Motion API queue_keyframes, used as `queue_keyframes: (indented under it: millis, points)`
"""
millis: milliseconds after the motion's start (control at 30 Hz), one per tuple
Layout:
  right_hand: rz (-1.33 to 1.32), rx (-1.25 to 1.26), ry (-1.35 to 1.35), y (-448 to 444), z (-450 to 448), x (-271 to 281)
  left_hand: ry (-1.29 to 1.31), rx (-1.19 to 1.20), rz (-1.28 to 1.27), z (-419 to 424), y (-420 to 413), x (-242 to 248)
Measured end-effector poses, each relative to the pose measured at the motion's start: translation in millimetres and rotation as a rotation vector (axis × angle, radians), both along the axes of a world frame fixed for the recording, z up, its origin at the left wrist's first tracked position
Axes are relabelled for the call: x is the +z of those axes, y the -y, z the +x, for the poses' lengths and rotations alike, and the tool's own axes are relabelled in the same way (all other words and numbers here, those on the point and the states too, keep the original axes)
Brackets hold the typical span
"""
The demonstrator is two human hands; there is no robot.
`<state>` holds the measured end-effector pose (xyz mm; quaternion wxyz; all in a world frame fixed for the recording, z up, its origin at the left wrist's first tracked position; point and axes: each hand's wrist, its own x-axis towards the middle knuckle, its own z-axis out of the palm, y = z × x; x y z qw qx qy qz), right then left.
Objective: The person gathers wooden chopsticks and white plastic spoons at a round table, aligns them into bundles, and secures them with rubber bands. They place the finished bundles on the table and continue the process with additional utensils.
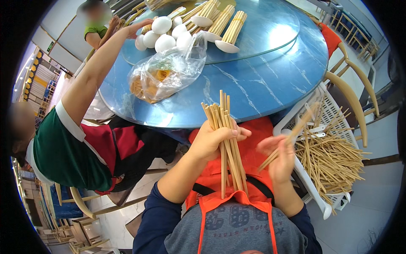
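Note:
My left hand (212,139) is closed around a loose bunch of wooden chopsticks (233,158), held upright above the red apron on my lap. To its right, my right hand (282,155) grips a few more chopsticks (298,127), blurred by motion and slanting up to the right. Beside that hand stands a white perforated plastic basket (344,122) heaped with loose chopsticks (333,158) and several white spoons (312,131). On the table before me lies a clear plastic bag (180,71) holding yellow rubber bands (163,75).
A glass turntable (253,41) on the blue marbled table (247,85) carries banded chopstick bundles (234,27) and white spoons (226,46). A co-worker at the left (73,149) reaches over the table; another person (95,31) is beyond. Wooden chairs (350,104) stand at the right.

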<state>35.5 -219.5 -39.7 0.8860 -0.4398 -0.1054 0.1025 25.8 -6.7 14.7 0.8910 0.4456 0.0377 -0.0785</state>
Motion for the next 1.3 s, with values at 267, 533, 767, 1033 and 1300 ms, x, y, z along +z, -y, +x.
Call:
queue_keyframes:
  millis: [267, 533, 767, 1033, 1300]
  points:
    - [0.250, -0.415, 0.582, -6, 35, 31, -0.050, -0.261, -0.148, 24, 30, -1]
    - [0.224, -0.381, 0.862, -15, 13, 43, 0.004, -0.309, -0.201, 31, 46, 1]
    - [-0.464, -0.167, 1.143, -12, 8, 14, 0.160, -0.279, -0.307, 42, 21, -13]
    - [0.133, 0.437, -0.058, -5, 22, 34, 0.104, 0.106, -0.108, 69, 15, 54]
    - [-0.058, 0.664, -0.243, -11, -21, 2, 0.132, -0.053, -0.005, 51, 48, 17]
